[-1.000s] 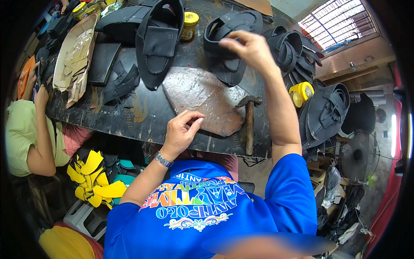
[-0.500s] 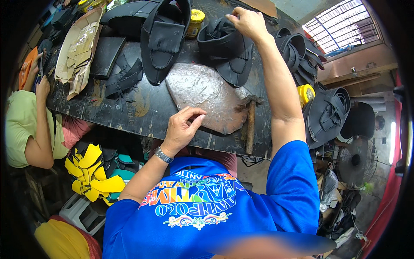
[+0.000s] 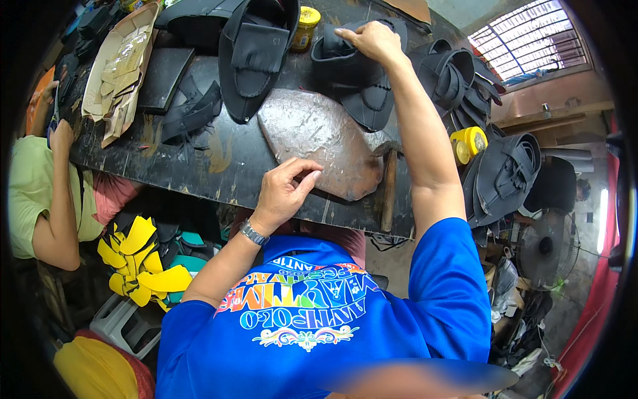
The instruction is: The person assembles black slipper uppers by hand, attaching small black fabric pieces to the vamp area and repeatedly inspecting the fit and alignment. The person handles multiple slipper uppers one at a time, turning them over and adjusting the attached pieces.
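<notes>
My right hand (image 3: 373, 41) reaches far over the table, its fingers closed at the upper edge of a curled stack of black shoe uppers (image 3: 345, 70); its fingertips are partly hidden. My left hand (image 3: 286, 189), with a watch at the wrist, is held above the near edge of a worn, shiny slab (image 3: 312, 126). Its thumb and forefinger are pinched together, and anything between them is too small to make out. A hammer (image 3: 389, 193) with a wooden handle lies by the slab's right end. Another pile of black uppers (image 3: 256, 60), with curved stitching, sits left of the slab.
Beyond the slab is a yellow-lidded jar (image 3: 306, 28); another yellow jar (image 3: 468, 144) stands right of my arm. More black uppers (image 3: 452, 76) are heaped right. A carton (image 3: 119, 80) holds tan pieces. A co-worker's hand (image 3: 62, 135) holds scissors at left.
My right hand has come down and left onto the stack of uppers, its fingers moving over the curled edge. My left hand stays almost where it was, still pinched. The view has shifted slightly.
</notes>
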